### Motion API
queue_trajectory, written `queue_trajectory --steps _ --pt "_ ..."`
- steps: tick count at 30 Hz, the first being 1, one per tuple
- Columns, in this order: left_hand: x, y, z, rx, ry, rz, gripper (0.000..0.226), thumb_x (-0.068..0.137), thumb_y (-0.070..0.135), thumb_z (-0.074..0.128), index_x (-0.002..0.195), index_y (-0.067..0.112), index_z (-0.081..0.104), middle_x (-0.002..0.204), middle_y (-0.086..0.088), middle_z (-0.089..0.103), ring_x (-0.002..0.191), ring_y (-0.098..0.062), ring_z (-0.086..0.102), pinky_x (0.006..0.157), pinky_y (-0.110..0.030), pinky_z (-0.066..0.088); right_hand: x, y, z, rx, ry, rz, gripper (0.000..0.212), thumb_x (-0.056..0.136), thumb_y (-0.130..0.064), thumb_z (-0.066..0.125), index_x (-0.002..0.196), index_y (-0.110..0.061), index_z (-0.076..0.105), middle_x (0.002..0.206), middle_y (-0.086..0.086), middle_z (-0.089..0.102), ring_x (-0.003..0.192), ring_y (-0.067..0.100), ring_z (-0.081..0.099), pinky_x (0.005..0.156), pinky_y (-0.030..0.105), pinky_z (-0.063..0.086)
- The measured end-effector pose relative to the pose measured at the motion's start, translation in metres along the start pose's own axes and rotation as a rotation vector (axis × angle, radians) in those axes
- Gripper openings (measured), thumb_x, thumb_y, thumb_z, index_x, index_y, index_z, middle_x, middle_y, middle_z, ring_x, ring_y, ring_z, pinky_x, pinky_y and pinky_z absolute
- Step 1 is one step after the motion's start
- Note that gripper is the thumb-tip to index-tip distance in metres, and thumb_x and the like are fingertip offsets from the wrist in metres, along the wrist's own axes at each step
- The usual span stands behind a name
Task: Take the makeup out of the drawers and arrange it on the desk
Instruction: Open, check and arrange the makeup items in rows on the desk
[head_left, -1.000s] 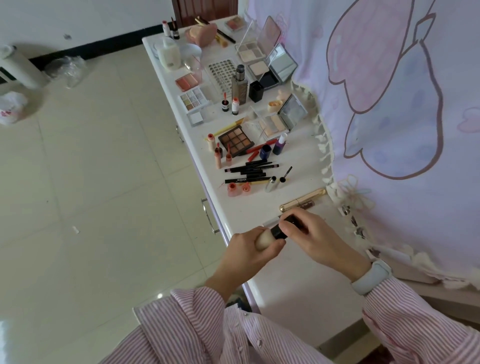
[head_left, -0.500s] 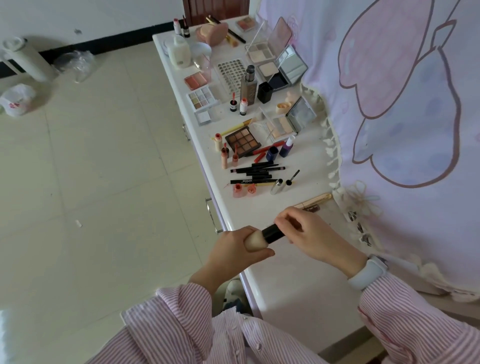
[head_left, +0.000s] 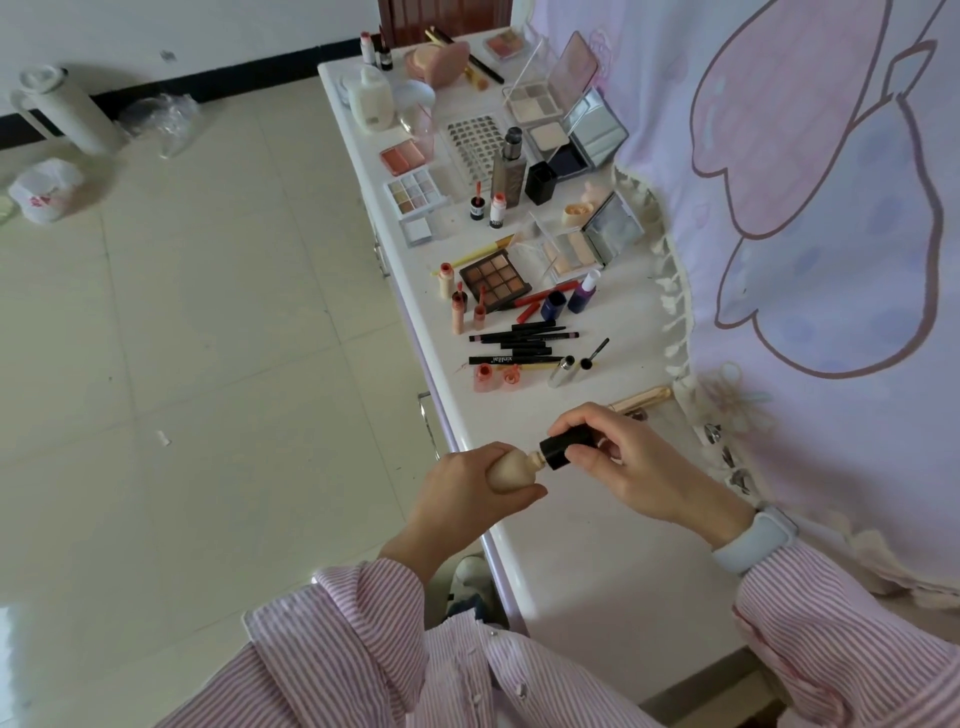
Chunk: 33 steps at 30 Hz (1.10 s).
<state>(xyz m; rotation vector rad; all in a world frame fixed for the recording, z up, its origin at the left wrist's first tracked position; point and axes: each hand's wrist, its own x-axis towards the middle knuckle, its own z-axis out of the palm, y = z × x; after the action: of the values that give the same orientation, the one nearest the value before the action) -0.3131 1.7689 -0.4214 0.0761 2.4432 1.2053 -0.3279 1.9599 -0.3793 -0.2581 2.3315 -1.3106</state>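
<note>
Black cap (head_left: 566, 451) now drawn clear of the beige bottle (head_left: 511, 470); neck exposed. Bottle is gripped by left hand (head_left: 467, 488), cap pinched by right hand (head_left: 628, 467), over the desk (head_left: 597, 561) near edge. Black pencils (head_left: 519, 345) lie at 12 o'clock, gold tube (head_left: 644, 397) at 1 o'clock.

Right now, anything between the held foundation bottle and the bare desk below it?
Nothing visible. The left hand grips the beige foundation bottle, the right hand its black cap, over bare desk. Nearest items, the gold tube and pink caps, lie farther along.
</note>
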Motion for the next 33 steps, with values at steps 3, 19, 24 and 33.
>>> queue_trajectory --steps 3,19,24,33 --pt "-0.002 -0.005 -0.001 -0.036 -0.001 -0.042 0.034 0.070 0.043 0.075 0.099 0.028 0.065 0.083 0.007 0.067 0.076 -0.013 0.059 0.072 -0.029 0.051 0.000 0.001 -0.009 0.032 -0.002 -0.022 0.027 0.088 -0.010 0.053 0.098 -0.036 0.055 0.100 -0.017 0.058 0.098 0.006 0.057 0.086 0.023 0.048" --pt "-0.002 0.000 -0.007 0.094 -0.012 0.020 0.036 0.073 0.046 0.071 0.104 0.028 0.063 0.080 0.013 0.060 0.076 -0.010 0.055 0.070 -0.023 0.045 0.009 -0.004 -0.001 -0.107 0.007 -0.072 0.021 0.089 -0.006 0.054 0.104 -0.022 0.058 0.101 -0.010 0.058 0.095 -0.003 0.052 0.079 0.007 0.039" --pt "-0.003 -0.005 -0.012 0.113 0.000 0.034 0.036 0.074 0.046 0.071 0.104 0.027 0.064 0.087 0.010 0.066 0.078 -0.010 0.057 0.073 -0.026 0.047 0.005 -0.009 -0.015 -0.058 0.083 -0.096 0.023 0.087 -0.015 0.051 0.097 -0.035 0.054 0.102 -0.010 0.059 0.093 0.004 0.056 0.079 0.013 0.045" --pt "-0.003 0.003 -0.008 0.000 0.048 0.048 0.035 0.070 0.040 0.076 0.099 0.024 0.065 0.080 0.013 0.063 0.074 -0.010 0.058 0.067 -0.018 0.045 0.004 -0.006 -0.005 -0.059 0.046 -0.104 0.027 0.089 -0.002 0.053 0.101 -0.026 0.056 0.100 -0.012 0.057 0.093 -0.002 0.055 0.077 0.007 0.041"
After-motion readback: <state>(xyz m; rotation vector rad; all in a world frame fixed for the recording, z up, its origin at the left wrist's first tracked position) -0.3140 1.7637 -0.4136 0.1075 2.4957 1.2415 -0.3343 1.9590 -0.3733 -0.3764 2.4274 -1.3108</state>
